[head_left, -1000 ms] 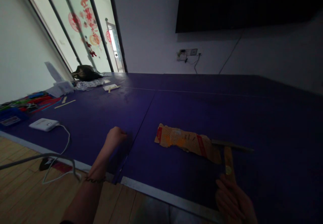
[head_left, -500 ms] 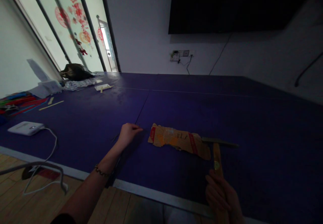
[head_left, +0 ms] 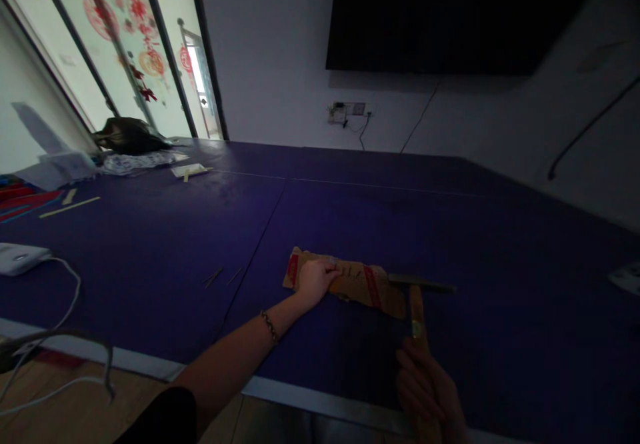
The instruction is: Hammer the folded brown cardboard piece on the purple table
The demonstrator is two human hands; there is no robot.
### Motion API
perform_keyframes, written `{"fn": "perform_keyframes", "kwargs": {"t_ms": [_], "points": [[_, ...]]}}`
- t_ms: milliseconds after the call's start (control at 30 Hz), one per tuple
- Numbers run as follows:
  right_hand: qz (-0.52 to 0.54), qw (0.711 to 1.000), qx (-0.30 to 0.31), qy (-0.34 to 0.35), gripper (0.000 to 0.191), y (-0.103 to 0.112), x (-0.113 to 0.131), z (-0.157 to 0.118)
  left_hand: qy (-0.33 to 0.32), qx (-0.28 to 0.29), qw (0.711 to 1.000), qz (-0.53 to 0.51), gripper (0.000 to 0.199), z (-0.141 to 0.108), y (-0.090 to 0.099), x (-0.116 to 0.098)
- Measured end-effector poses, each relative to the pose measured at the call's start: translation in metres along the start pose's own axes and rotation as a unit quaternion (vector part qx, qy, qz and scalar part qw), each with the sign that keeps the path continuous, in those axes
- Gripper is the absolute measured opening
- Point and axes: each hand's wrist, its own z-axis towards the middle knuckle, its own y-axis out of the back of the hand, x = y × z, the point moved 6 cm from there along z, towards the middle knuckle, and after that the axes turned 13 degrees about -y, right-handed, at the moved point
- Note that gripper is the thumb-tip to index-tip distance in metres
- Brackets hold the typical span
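Table (head_left: 400,217) stretched beyond the left hand (head_left: 316,283), its pale edge (head_left: 320,401) under that forearm (head_left: 245,359); fingers (head_left: 330,273) narrowed over cardboard (head_left: 357,289), anything pinched unclear to me; the right hand (head_left: 430,387) clasped a hammer (head_left: 417,311).

Dim light — a pale wall (head_left: 265,51), dark screen (head_left: 450,17), sliding glass doors (head_left: 137,44) — over wooden floor (head_left: 135,391).

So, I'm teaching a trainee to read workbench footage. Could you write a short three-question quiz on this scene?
1. Which hand holds the hammer?
2. True or false: the left hand is over the cardboard strip.
3. What colour is the tabletop? a) green; b) purple; c) yellow.

Key: 1, the right hand; 2, true; 3, b.
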Motion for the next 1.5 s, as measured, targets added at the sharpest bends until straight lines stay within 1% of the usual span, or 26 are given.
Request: {"fn": "perform_keyframes", "kwargs": {"t_ms": [167,233,333,500,633,700,767,833,900,1000,1067,1133,1200,1267,1367,1433,1500], "points": [[-0.026,0.998,0.020,-0.048,0.026,-0.008,-0.003,-0.001,-0.001,0.001,1.000,0.020,0.017,-0.002,-0.001,0.000],[-0.030,0.998,0.021,-0.046,0.029,-0.010,-0.003,-0.002,0.004,0.005,1.000,0.020,0.017,-0.002,-0.001,-0.001],[-0.027,0.999,0.023,-0.033,0.024,-0.010,-0.001,-0.003,0.005,0.002,1.000,0.019,0.017,-0.002,0.000,-0.001],[-0.025,0.999,0.007,-0.020,0.017,-0.009,0.001,-0.005,-0.009,-0.009,1.000,0.021,0.016,-0.002,0.002,-0.003],[-0.009,1.000,0.011,-0.020,0.019,-0.009,0.000,-0.005,-0.009,-0.008,1.000,0.028,0.014,-0.003,0.003,-0.005],[-0.004,1.000,0.015,-0.017,0.018,-0.007,0.000,-0.004,-0.007,-0.005,0.999,0.035,0.014,-0.003,0.004,-0.006],[-0.008,0.999,0.023,-0.024,0.019,-0.006,-0.001,-0.004,-0.002,-0.006,0.999,0.038,0.014,-0.003,0.004,-0.006],[-0.026,0.998,0.035,-0.049,0.026,-0.005,-0.004,-0.003,0.005,-0.009,0.999,0.037,0.013,-0.003,0.004,-0.006],[-0.041,0.997,0.026,-0.064,0.027,-0.003,-0.004,-0.003,0.009,-0.010,0.999,0.035,0.013,-0.003,0.002,-0.004],[-0.047,0.997,-0.013,-0.052,0.019,0.004,0.000,-0.004,0.009,-0.011,0.999,0.032,0.013,-0.003,0.000,-0.002],[-0.058,0.997,-0.027,-0.049,0.016,0.006,0.001,-0.004,0.008,-0.011,0.999,0.029,0.013,-0.002,-0.001,-0.001],[-0.074,0.995,-0.044,-0.048,0.014,0.006,0.000,-0.003,0.010,-0.012,0.999,0.029,0.013,-0.002,-0.001,-0.001],[-0.091,0.992,-0.078,-0.036,0.016,0.003,0.000,-0.002,0.014,-0.015,0.999,0.029,0.013,-0.002,0.000,-0.002],[-0.113,0.984,-0.137,0.000,0.019,-0.005,0.001,-0.003,0.018,-0.016,0.999,0.028,0.013,-0.002,0.001,-0.002],[-0.163,0.954,-0.243,0.058,0.020,-0.027,0.003,-0.011,0.023,-0.016,0.999,0.026,0.014,-0.002,0.001,-0.003],[-0.206,0.931,-0.296,0.062,0.024,-0.046,0.002,-0.014,0.027,-0.016,0.999,0.024,0.014,-0.002,0.002,-0.002],[-0.263,0.911,-0.314,0.040,0.023,-0.062,-0.001,-0.011,0.026,-0.015,0.999,0.021,0.014,-0.002,0.003,-0.002]]}}
